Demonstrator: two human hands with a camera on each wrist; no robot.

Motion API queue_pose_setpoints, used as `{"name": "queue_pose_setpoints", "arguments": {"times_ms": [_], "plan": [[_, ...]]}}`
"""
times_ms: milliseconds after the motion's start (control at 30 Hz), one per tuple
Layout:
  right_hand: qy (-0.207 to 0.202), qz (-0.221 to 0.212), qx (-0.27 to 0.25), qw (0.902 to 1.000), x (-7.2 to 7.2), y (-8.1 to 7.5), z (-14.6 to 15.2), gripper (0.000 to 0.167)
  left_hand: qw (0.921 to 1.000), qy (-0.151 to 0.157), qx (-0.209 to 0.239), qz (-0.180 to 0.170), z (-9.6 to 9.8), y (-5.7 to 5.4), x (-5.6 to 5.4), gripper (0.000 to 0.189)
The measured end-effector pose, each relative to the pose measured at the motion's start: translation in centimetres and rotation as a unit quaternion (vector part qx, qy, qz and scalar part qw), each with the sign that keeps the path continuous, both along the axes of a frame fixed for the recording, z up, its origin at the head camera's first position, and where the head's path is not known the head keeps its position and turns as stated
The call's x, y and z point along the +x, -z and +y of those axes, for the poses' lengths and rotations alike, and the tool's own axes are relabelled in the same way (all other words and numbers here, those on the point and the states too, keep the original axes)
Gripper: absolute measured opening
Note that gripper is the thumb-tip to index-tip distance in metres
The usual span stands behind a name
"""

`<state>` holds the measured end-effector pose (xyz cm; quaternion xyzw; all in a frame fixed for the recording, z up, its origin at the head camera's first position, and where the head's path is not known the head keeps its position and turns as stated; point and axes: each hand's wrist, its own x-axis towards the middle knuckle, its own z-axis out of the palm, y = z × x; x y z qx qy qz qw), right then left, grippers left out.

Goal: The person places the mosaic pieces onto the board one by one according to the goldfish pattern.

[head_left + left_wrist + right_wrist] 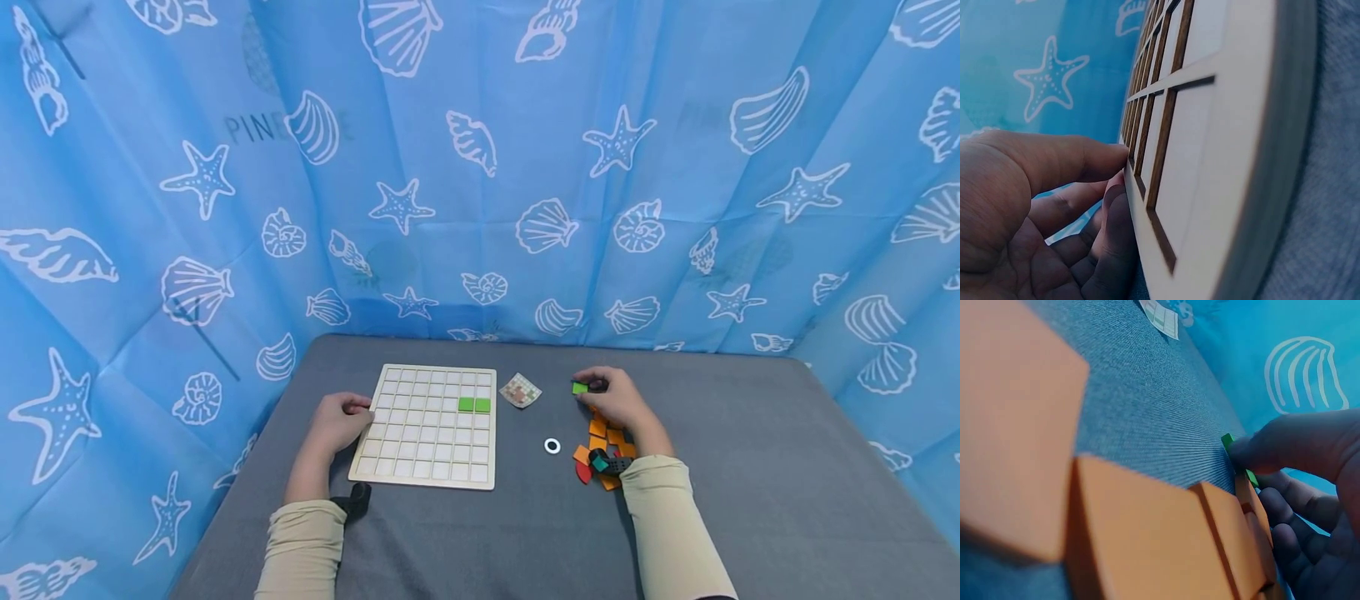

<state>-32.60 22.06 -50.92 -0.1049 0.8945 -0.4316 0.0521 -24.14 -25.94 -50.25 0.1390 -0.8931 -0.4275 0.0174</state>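
Note:
A pale wooden grid board (423, 433) lies flat on the grey table, with two green square tiles (475, 405) side by side in its right-hand columns. My left hand (336, 423) pinches the board's left edge. In the left wrist view the thumb (1085, 159) lies on the rim and the fingers curl at the side. My right hand (615, 402) pinches a green tile (580, 388) between thumb and fingers at the far end of a pile of orange tiles (597, 427). In the right wrist view this green tile (1252, 479) is partly hidden by the thumb.
A small patterned card (521, 390) lies just right of the board. Nearer me is a white ring with a dark centre (552, 446). A red piece (583, 472) lies at the pile's near end, partly under the right wrist camera. A blue shell-print curtain (480, 208) hangs behind the table.

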Motion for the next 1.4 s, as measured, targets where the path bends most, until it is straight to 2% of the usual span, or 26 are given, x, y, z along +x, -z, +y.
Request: {"name": "queue_pose_setpoints", "arguments": {"times_ms": [667,933,1033,1267,1400], "plan": [[0.005,0.001,0.013,0.9999,0.2,-0.1,-0.1,0.031,1.0,-0.004,0.001,0.0,-0.2,0.5,-0.3,0.026],[0.01,0.028,0.009,0.9995,0.4,-0.7,-0.6,0.028,1.0,-0.004,0.003,-0.003,-0.3,0.4,-0.3,0.027],[0.008,0.042,-0.006,0.9991,0.4,-1.0,-1.2,0.026,1.0,-0.003,0.005,-0.004,-0.3,0.3,-0.2,0.027],[-0.033,0.079,-0.028,0.9959,0.4,-1.5,-4.3,0.025,0.9999,0.001,0.011,-0.003,-0.3,0.3,-0.2,0.027],[-0.054,0.083,-0.039,0.9944,0.5,-1.8,-6.5,0.025,0.9999,0.004,0.015,-0.004,-0.3,0.4,-0.2,0.028]]}}
